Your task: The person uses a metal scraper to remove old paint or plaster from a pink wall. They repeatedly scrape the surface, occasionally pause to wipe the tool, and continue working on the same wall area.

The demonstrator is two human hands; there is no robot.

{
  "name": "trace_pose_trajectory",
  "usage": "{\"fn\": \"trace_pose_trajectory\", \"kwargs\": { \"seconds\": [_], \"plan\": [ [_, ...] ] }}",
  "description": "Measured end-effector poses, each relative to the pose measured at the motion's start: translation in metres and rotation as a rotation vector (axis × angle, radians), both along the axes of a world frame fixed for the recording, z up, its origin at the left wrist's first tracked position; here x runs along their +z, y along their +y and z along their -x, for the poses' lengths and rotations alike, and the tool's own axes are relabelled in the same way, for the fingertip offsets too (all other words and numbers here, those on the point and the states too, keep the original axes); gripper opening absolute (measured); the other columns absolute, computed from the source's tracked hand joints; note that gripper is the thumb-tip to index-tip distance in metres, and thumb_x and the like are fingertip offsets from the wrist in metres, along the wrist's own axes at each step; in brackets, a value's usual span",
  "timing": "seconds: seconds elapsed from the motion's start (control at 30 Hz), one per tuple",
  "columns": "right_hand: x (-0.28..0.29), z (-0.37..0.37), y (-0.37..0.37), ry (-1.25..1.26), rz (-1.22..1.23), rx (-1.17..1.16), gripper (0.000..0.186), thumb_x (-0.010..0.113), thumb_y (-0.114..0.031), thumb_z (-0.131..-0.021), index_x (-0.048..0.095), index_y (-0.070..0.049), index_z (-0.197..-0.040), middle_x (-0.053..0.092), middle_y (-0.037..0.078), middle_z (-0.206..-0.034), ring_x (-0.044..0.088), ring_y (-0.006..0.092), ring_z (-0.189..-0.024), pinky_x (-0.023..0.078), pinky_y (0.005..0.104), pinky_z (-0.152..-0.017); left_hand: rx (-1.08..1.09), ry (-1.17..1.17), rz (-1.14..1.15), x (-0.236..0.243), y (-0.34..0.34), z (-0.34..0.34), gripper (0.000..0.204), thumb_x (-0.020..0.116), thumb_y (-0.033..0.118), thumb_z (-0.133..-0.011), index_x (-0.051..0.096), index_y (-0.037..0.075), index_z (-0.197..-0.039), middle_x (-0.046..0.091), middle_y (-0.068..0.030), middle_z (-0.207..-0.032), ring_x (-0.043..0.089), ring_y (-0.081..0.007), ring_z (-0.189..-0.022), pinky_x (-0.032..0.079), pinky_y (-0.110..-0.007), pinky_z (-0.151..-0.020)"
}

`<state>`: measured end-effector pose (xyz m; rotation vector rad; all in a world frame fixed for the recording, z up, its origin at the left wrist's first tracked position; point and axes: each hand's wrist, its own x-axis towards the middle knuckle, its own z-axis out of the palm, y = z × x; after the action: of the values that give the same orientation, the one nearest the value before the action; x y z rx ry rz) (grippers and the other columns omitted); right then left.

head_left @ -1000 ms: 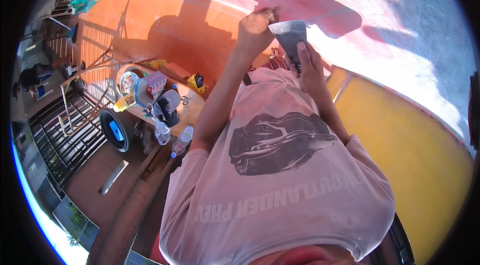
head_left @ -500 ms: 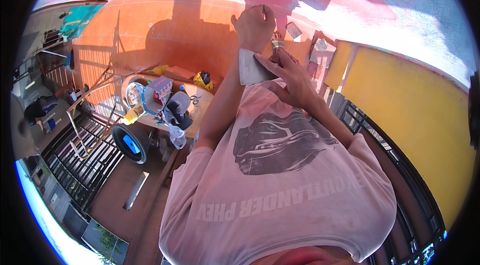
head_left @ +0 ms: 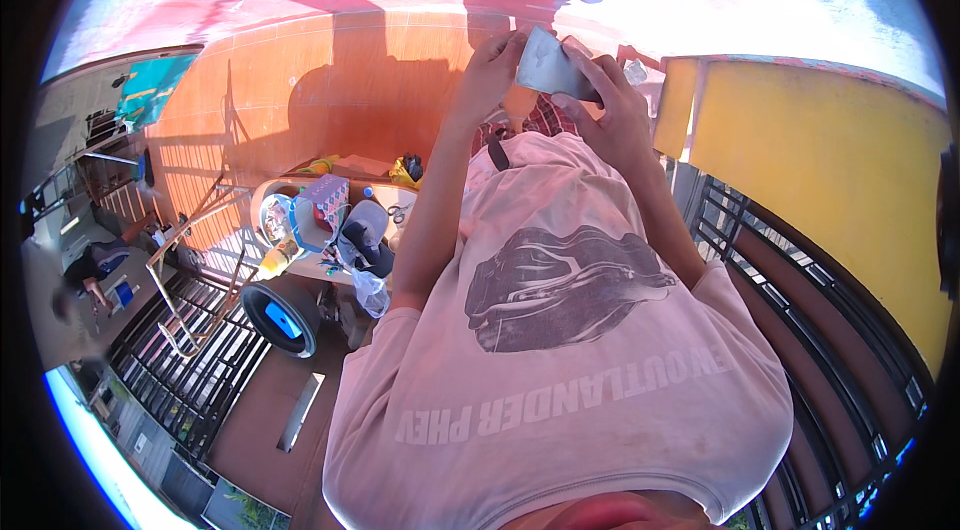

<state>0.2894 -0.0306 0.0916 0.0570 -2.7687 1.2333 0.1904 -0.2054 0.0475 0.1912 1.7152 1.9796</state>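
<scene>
One round black tub (head_left: 310, 302) holding a flat bright-blue object (head_left: 283, 321) stands at the left. Next comes a patterned purple box (head_left: 326, 194), then a grey cloth cap (head_left: 366, 228) and a pair of dark-handled scissors (head_left: 397, 214). The bare left hand (head_left: 490, 72) is raised with its fingers bent, their tips at the near-side edge of a thin, flared, pale-grey piece (head_left: 545, 62); whether they grip it cannot be told. That piece is between the two hands, tilted, beyond the shirt hem; its broad end is whitish and smeared, its narrower end darker grey, its material unclear. The bare right hand (head_left: 612, 118) pinches the darker end, thumb below and fingers above. Farther right stretches a flat yellow panel (head_left: 820, 155) above black metal railings (head_left: 800, 315).
</scene>
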Motion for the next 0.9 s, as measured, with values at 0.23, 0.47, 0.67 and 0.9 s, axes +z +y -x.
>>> {"fn": "trace_pose_trajectory", "kwargs": {
  "seconds": [0.23,0.47,0.67,0.9],
  "plan": [
    [-0.003,-0.025,0.012,-0.093,0.016,-0.076,0.061,0.084,-0.034,-0.079,0.059,-0.015,-0.132,0.068,0.011,-0.106,0.071,0.0281,-0.087,0.055,0.0387,-0.072,-0.146,-0.205,0.043,0.023,0.002,-0.026,0.031,0.069,0.026,-0.097,0.068,0.001,-0.116,0.072,-0.0085,-0.102,0.068,-0.0128,-0.093,0.056,-0.027,-0.08],
    [-0.009,-0.039,0.04,-0.079,-0.016,-0.092,0.062,0.086,-0.033,-0.077,0.06,-0.012,-0.129,0.072,0.012,-0.109,0.073,0.0298,-0.087,0.057,0.0394,-0.074,-0.129,-0.167,0.182,0.016,0.042,-0.038,0.023,0.079,0.018,-0.089,0.075,0.001,-0.104,0.073,-0.0051,-0.09,0.068,-0.0101,-0.082,0.056,-0.025,-0.075],
    [-0.006,-0.057,0.102,-0.117,-0.028,-0.077,0.051,0.084,-0.029,-0.08,0.061,-0.01,-0.121,0.071,0.011,-0.106,0.073,0.0298,-0.087,0.057,0.0415,-0.076,0.256,-0.353,-0.261,-0.015,0.063,-0.006,0.039,0.061,0.03,-0.103,0.066,-0.003,-0.124,0.075,-0.0107,-0.094,0.072,-0.0196,-0.088,0.059,-0.031,-0.085],
    [-0.028,-0.082,0.163,-0.094,0.183,-0.075,0.052,0.077,-0.024,-0.088,0.061,-0.007,-0.134,0.064,0.012,-0.097,0.069,0.0282,-0.077,0.055,0.0372,-0.069,0.064,-0.209,-0.002,-0.035,0.114,-0.048,0.054,0.047,0.044,-0.107,0.062,-0.002,-0.13,0.074,-0.0126,-0.102,0.071,-0.0227,-0.098,0.056,-0.037,-0.094]
  ]
}}
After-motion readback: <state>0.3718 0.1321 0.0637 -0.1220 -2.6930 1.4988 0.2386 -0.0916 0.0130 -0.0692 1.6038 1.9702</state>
